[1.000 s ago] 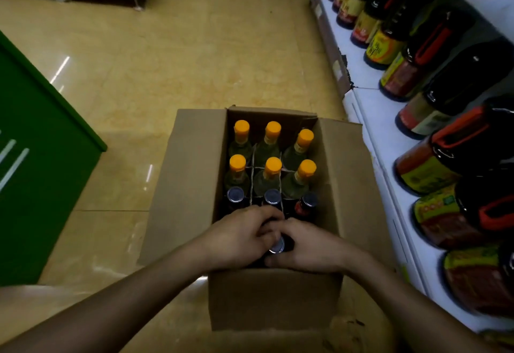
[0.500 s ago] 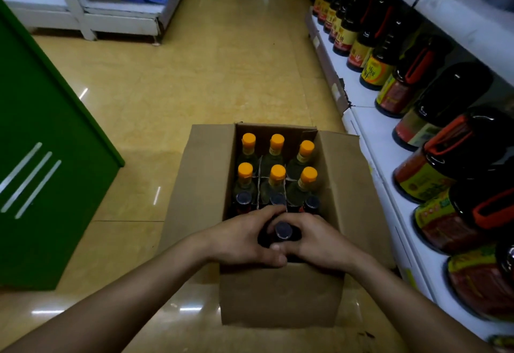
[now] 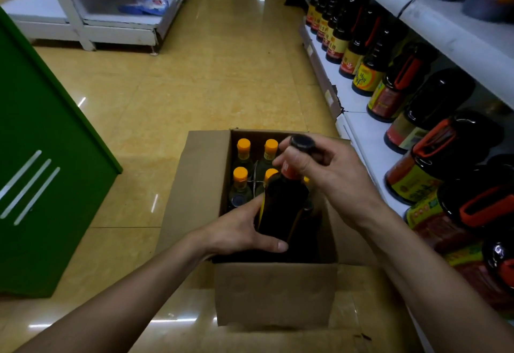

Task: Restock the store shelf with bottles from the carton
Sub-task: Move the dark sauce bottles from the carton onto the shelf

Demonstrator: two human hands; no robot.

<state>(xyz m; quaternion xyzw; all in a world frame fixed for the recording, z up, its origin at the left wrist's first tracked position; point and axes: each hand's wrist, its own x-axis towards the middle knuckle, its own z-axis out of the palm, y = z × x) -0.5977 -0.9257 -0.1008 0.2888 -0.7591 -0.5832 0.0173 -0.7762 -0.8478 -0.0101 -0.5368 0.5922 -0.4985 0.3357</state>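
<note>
Gripping a dark bottle (image 3: 282,208) at two places, both hands hold it partly raised out of the open carton (image 3: 275,291), which stands on the tiled floor (image 3: 194,80) just beside the store shelf (image 3: 367,135). The right hand (image 3: 331,174) has its fingers (image 3: 292,158) curled tight around the neck just under the black cap (image 3: 302,142), thumb and forefinger pinching the red neck band. The left hand (image 3: 239,230) wraps the lower body, thumb (image 3: 271,244) stretched across the near face and the other fingers hidden behind the glass. The bottle leans slightly, cap toward the shelf, its base still down inside the carton. Behind it stand clear bottles with orange caps (image 3: 244,145) in the carton's far rows. Large dark jugs (image 3: 434,163) with red handles line the shelf on the right.
</note>
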